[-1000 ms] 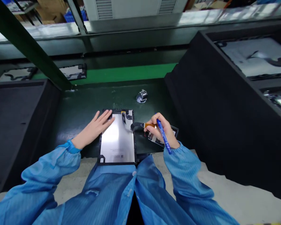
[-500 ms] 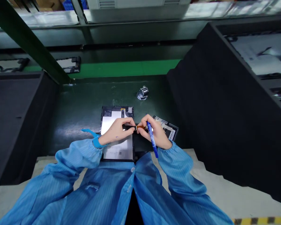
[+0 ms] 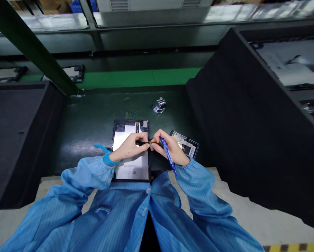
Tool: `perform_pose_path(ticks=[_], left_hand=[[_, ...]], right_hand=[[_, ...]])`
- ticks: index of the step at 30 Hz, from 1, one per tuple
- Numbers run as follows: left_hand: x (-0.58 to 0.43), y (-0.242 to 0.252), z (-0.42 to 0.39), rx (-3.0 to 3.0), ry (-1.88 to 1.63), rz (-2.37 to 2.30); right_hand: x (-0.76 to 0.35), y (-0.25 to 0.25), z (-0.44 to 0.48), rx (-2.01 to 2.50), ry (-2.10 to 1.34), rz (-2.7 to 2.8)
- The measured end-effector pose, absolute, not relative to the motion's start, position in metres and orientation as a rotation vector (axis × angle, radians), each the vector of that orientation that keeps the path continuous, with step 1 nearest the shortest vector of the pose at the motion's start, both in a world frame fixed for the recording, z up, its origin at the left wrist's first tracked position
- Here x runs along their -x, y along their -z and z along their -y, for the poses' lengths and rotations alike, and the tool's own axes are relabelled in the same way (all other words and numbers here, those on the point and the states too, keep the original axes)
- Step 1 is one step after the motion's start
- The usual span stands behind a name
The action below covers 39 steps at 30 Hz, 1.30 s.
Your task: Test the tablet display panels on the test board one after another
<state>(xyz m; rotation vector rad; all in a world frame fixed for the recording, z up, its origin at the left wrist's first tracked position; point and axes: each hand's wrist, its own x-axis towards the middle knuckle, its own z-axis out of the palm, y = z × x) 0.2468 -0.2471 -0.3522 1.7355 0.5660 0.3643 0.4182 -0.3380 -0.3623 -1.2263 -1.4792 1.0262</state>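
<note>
A: State of the fingers?

B: Left hand: fingers pinch the dark ribbon cable. Right hand: fingers pinch the orange strip meeting it — joined or not, I cannot tell. A blue pen slants across that hand.

A: Location?

B: Over the right edge of the display panel, which lies on the worktop. A small circuit board lies beside the right hand.

A: Handling?

B: Cable and strip look light, flexible, easily creased — best held flat, near their ends. The panel I judge thin, stiff, fragile; grip its black frame.

A: Materials?

B: Panel back smooth, silvery, rectangular; worktop dark green, glossy, scuffed; metal fitting shiny, rounded.
</note>
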Motion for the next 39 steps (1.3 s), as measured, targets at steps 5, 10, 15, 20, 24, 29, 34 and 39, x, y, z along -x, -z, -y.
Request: perform_pose_path(ticks=[5, 10, 15, 20, 24, 29, 34, 39], left_hand=[[-0.23, 0.347, 0.242, -1.767, -0.498, -0.613], [-0.183, 0.346, 0.244, -2.299, -0.414, -0.517], [-0.154, 0.375, 0.283, -2.748, 0.302, -0.379], [-0.138, 0.391, 0.3, -2.993, 0.258, -0.373], [-0.128, 0.352, 0.276, -3.139, -0.194, -0.297], [-0.153, 0.25, 0.199, -2.951, -0.731, -0.858], [-0.254, 0.195, 0.105, -2.994, -0.244, -1.61], [-0.372, 0.221, 0.049, -2.853, -0.094, -1.719]], right_hand=[[-0.428, 0.357, 0.334, 1.299, -0.928, 1.43], [-0.465, 0.353, 0.296, 1.52, -0.349, 1.48], [-0.479, 0.359, 0.251, 1.735, -0.08, 1.81], [-0.475, 0.371, 0.236, 1.763, -0.005, 1.786], [-0.484, 0.376, 0.239, 1.671, -0.056, 1.697], [-0.496, 0.379, 0.246, 1.632, 0.004, 1.511], [-0.498, 0.384, 0.248, 1.614, 0.016, 1.487], [-0.503, 0.39, 0.244, 1.639, 0.059, 1.511]])
